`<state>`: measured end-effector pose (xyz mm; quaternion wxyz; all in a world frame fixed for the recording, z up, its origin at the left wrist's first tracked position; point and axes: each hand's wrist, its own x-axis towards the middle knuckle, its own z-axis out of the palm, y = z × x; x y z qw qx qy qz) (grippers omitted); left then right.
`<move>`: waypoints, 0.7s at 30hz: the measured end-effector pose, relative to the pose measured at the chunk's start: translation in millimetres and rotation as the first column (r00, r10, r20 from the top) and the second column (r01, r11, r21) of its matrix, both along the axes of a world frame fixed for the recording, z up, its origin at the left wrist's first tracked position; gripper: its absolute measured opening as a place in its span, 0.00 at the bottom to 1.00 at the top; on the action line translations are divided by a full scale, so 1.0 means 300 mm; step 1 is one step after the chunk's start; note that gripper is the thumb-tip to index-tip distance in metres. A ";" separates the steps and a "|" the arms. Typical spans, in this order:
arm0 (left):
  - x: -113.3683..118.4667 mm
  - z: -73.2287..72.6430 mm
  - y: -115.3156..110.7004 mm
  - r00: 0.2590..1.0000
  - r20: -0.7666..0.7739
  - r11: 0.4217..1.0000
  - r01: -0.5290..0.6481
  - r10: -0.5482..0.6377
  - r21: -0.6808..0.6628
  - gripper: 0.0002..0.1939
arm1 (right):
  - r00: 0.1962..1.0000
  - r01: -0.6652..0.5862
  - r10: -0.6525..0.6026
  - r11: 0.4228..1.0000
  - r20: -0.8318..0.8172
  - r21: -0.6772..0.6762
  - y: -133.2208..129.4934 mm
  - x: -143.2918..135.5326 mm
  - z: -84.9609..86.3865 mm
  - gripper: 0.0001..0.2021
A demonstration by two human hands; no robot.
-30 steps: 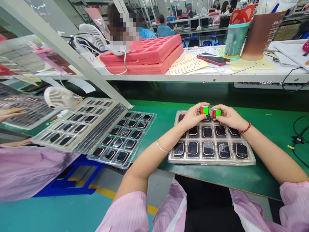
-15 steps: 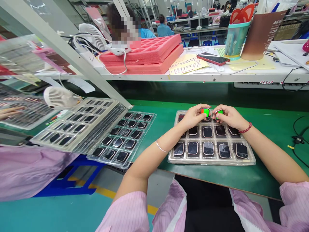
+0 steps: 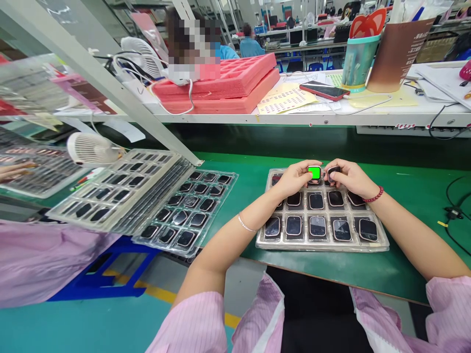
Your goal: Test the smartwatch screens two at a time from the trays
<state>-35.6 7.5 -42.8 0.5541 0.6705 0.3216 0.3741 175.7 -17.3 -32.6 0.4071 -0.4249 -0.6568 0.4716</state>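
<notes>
Between the thumb and fingers of my left hand (image 3: 296,177) is a smartwatch with a lit green screen (image 3: 314,172), no strap on it. My right hand (image 3: 349,177) pinches a second smartwatch, whose screen is dark (image 3: 333,171). Both are held side by side over the back row of a clear plastic tray (image 3: 287,243). Rows of dark-faced watches, such as one in the front row (image 3: 318,226), lie in the tray's pockets. My hands partly hide the back row.
Left of my arm, a clear tray of watches (image 3: 191,201) lies beside a leaning stack of filled trays (image 3: 121,191). A small white fan (image 3: 91,148) stands behind. The shelf (image 3: 316,119) above holds pink foam (image 3: 228,88), a phone (image 3: 324,90) and cups. Black cables (image 3: 455,213) lie right.
The left watch's screen has gone from red and green blocks to full green. The right watch's lit screen has turned dark. Both hands have stayed nearly in place.
</notes>
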 end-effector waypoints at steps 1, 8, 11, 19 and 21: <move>0.001 -0.003 0.001 1.000 -0.001 1.000 0.006 -0.006 -0.002 0.25 | 1.000 0.001 -0.001 1.000 -0.001 0.003 0.000 0.000 0.001 0.10; 0.003 -0.018 0.006 0.997 0.042 0.998 0.059 -0.060 0.021 0.27 | 1.000 -0.014 0.014 1.000 -0.005 0.010 0.002 0.000 -0.003 0.11; 0.004 -0.027 0.011 0.996 0.061 0.997 0.064 -0.066 0.043 0.27 | 1.000 -0.008 0.008 1.000 -0.014 0.015 0.006 0.001 -0.012 0.14; 0.002 -0.021 0.011 0.998 0.063 0.996 0.003 -0.009 0.086 0.26 | 0.999 -0.024 0.024 1.000 -0.035 0.014 0.017 0.009 -0.028 0.22; 0.001 -0.015 0.010 0.998 0.059 0.997 -0.004 -0.001 0.079 0.25 | 0.999 -0.026 0.027 1.000 -0.033 0.014 0.018 0.009 -0.029 0.22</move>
